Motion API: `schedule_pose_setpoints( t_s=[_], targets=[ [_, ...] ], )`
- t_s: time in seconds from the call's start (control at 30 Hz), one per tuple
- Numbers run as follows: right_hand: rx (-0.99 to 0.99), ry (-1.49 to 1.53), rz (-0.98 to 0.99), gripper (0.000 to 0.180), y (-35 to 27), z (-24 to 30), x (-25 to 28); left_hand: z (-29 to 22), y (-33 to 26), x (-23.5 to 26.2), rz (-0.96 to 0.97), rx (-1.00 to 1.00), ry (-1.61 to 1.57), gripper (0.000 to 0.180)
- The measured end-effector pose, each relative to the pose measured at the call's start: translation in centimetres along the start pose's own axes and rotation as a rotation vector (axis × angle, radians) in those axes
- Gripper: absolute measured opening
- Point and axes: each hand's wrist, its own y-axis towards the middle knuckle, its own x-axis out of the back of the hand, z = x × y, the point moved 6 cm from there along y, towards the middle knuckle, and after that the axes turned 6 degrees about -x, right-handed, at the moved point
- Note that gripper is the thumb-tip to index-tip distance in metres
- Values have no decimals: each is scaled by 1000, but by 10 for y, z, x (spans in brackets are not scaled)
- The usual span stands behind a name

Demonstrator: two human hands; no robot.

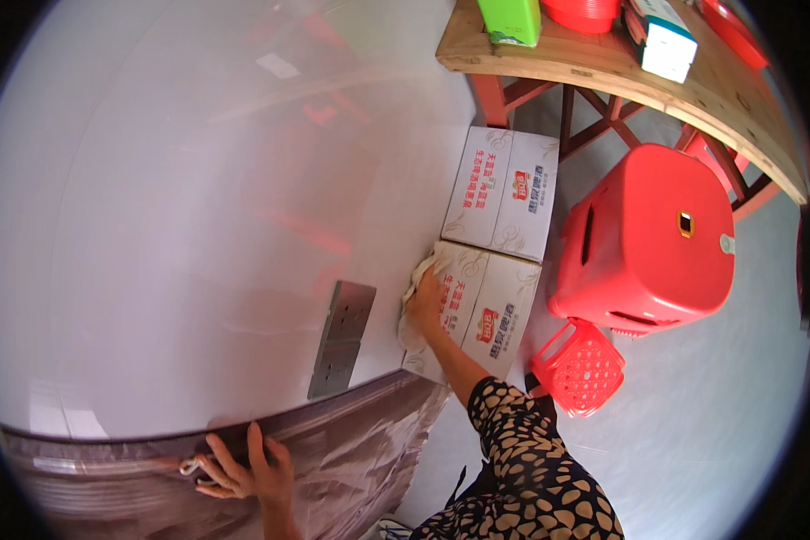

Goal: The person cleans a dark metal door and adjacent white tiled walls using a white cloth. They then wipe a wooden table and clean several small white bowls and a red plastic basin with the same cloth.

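Observation:
My right hand (427,304) presses a pale cream cloth (410,335) against the white wall, right beside the upper edge of a white carton (504,310). Its fingers are bent over the cloth and partly hidden. My left hand (252,468) lies with fingers spread at the edge of a brown marbled surface (351,450), where it meets the wall, and holds nothing. Next to its fingertips is a small pale ring-like thing (189,465), too small to name. Between the two hands, a pair of grey socket plates (342,340) is set in the glossy wall (171,225).
A second white carton (504,189) adjoins the first. To the right stand a red plastic bin (666,234) and a small red stool (583,369). A wooden table (549,61) carries a green box (513,20), red basins (583,13) and a white-and-dark box (666,54).

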Motion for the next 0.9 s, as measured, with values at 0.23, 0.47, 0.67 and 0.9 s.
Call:
schedule_pose_setpoints(
  t_s=[0.23,0.47,0.67,0.9],
  targets=[
    [170,293,64,77,-162,65,19,0,0,5,-101,21,-68,18],
    [401,479,-82,76,-170,122,53,1,-1,7,-125,32,-81,17],
    [357,443,-235,73,-46,117,60,-2,3,4,-89,24,-62,16],
    [320,206,-292,59,68,43,35,0,-6,0,29,-11,10,16]
  ],
)
